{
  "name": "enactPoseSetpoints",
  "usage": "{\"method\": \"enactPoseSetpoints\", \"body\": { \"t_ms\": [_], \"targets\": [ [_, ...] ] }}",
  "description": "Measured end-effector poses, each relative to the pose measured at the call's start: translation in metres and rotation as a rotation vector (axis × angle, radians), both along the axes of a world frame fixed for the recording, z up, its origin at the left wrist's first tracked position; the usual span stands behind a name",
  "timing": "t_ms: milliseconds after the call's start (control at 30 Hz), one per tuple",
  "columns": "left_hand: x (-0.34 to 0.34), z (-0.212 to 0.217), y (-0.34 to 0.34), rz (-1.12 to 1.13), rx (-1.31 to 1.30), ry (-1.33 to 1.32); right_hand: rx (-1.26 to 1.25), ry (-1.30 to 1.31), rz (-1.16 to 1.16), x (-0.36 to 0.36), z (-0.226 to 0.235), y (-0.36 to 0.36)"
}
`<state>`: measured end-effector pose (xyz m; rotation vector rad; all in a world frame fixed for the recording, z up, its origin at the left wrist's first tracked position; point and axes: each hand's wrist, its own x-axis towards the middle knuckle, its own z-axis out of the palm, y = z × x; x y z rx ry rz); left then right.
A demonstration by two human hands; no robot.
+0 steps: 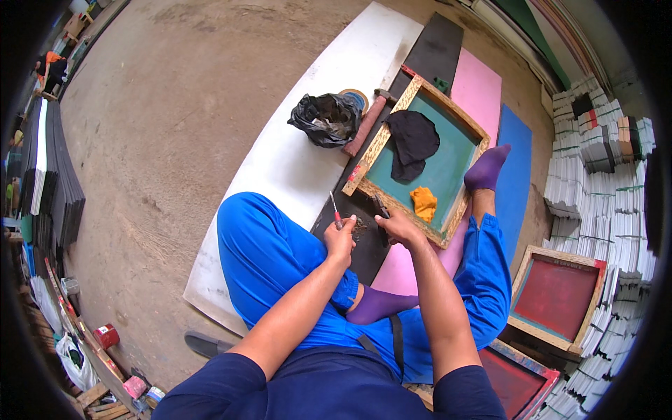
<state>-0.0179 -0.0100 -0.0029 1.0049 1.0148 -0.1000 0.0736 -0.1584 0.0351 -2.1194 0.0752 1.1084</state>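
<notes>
My left hand (339,239) is closed round the red handle of a screwdriver (336,208), its thin shaft pointing up and away. My right hand (397,225) grips dark pliers (381,206) close to the near left corner of a wooden screen frame (381,145). Teal mesh (448,136) fills that frame. A black cloth (413,140) and a crumpled orange cloth (423,204) lie on the mesh. Between my hands, small dark bits (360,225) are scattered on a black sheet (369,257); they are too small to name.
Left of the frame lie a hammer (365,126), an opened black plastic bag (327,120) and a tape roll (355,98). White (308,77), pink (478,84) and blue (514,147) sheets spread beneath. Red-mesh frames (556,294) and paper stacks (588,189) stand at right.
</notes>
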Motion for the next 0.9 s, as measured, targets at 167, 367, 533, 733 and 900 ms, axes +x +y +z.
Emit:
{"method": "enactPoseSetpoints", "body": {
  "t_ms": [167, 367, 533, 733, 900],
  "targets": [
    [0.0, -0.005, 0.001, 0.006, -0.024, 0.001, -0.115, 0.078, -0.063, 0.012, 0.009, 0.015],
    [0.002, -0.003, -0.001, -0.004, -0.046, 0.006, -0.064, -0.006, -0.051, 0.023, -0.018, 0.005],
    [0.005, -0.001, 0.001, 0.017, -0.06, 0.009, 0.001, 0.013, -0.033, 0.012, -0.019, -0.002],
    [0.005, 0.0, -0.002, 0.034, -0.078, 0.006, 0.072, 0.228, -0.199, -0.001, 0.007, -0.003],
    [0.005, 0.0, -0.002, 0.024, -0.09, 0.007, 0.105, 0.229, -0.217, 0.001, 0.003, 0.0]
  ]
}}
